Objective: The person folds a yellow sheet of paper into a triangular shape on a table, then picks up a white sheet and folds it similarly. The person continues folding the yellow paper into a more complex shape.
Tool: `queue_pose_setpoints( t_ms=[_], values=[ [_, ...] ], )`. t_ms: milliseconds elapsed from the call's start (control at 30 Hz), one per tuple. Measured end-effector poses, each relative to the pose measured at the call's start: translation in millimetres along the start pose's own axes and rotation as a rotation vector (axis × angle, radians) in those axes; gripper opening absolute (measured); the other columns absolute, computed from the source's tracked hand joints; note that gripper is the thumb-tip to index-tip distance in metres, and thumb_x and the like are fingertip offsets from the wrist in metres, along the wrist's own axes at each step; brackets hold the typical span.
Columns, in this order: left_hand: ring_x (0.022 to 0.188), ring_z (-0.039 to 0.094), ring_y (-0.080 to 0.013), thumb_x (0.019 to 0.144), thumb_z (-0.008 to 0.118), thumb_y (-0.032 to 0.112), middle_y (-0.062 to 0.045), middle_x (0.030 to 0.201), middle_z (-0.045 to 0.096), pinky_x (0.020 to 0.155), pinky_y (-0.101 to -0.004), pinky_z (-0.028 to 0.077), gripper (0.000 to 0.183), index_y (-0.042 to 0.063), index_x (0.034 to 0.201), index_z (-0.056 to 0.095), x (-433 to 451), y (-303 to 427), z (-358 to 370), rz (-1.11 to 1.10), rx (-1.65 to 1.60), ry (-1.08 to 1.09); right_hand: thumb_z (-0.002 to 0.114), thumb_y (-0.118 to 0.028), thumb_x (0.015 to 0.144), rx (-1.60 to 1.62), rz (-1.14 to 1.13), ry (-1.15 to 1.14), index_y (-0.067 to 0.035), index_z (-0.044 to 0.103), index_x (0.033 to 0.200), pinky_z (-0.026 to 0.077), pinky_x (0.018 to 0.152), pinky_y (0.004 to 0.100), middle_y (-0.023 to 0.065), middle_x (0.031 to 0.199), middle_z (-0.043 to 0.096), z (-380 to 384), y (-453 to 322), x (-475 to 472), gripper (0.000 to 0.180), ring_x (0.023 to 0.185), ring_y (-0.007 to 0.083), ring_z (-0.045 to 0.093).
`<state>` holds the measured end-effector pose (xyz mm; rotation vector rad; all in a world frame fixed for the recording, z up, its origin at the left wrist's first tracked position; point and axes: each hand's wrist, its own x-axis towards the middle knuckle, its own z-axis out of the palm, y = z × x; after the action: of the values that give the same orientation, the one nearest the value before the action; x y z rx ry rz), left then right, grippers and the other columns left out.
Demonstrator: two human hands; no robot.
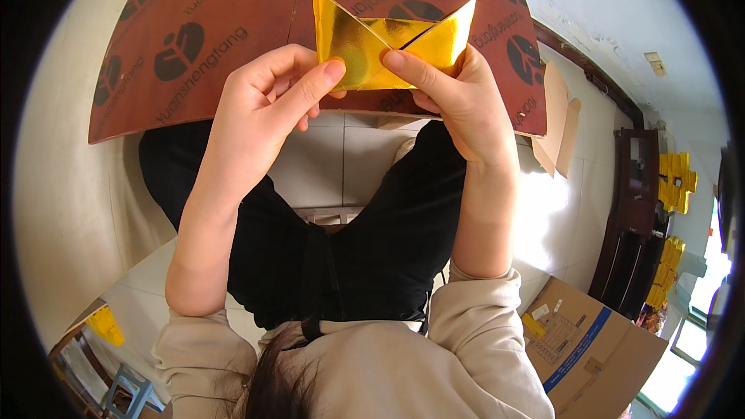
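Between my two hands a folded piece of shiny gold foil paper [361,61] is held up, just above the near edge of a reddish-brown board table [262,17]. Two pointed corners rise at its left and right, and their slanted edges meet in a V near the middle. My left hand [279,87] pinches the lower left corner, thumb on the front. My right hand [454,81] grips the right side, its thumb pressing close to where the flaps meet. The fingers behind the paper are partly hidden.
A large cardboard box [599,355] stands on the floor at lower right. Folded cardboard [559,122] leans by the table's right edge. Stacks of yellow-gold pieces [675,183] lie by a dark wooden cabinet [634,186]. A blue plastic stool [131,393] is at lower left.
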<state>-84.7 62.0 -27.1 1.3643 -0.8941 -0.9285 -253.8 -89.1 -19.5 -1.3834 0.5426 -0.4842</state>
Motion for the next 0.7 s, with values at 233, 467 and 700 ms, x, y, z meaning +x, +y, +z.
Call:
queue_pose_setpoints(
  t_ms=[233, 467, 700],
  values=[
    [0.07, 0.054, -0.004, 0.104, 0.067, 0.028, -0.003, 0.087, 0.071, 0.068, -0.0213, 0.044, 0.026, 0.003, 0.104, 0.073, 1, -3, -3, 0.019, -0.258, 0.02, 0.072, -0.04, 0.099, -0.021, -0.118, -0.002, -0.002, 0.056, 0.139, 0.057, 0.087, 0.0297, 0.0111, 0.121, 0.069, -2, 8, 1, 0.058, 0.103, 0.0126, 0.066],
    [0.079, 0.051, -0.0099, 0.11, 0.053, 0.024, -0.001, 0.095, 0.059, 0.071, -0.0255, 0.044, 0.02, 0.006, 0.109, 0.062, 13, -10, -27, -0.158, -0.932, -0.17, 0.055, -0.056, 0.104, 0.314, -0.332, -0.186, -0.003, 0.037, 0.157, 0.045, 0.111, 0.0431, 0.0183, 0.153, 0.049, -10, 23, 7, 0.076, 0.132, 0.0261, 0.053],
    [0.083, 0.047, -0.0134, 0.109, 0.05, 0.02, 0.003, 0.088, 0.047, 0.08, -0.0298, 0.039, 0.015, 0.014, 0.096, 0.053, 15, -20, -11, -0.088, -1.487, -0.6, 0.046, -0.066, 0.103, 0.261, -0.235, -0.244, -0.002, 0.032, 0.159, 0.046, 0.111, 0.0421, 0.0205, 0.157, 0.044, -20, 19, 6, 0.086, 0.136, 0.0268, 0.052]
  ],
)
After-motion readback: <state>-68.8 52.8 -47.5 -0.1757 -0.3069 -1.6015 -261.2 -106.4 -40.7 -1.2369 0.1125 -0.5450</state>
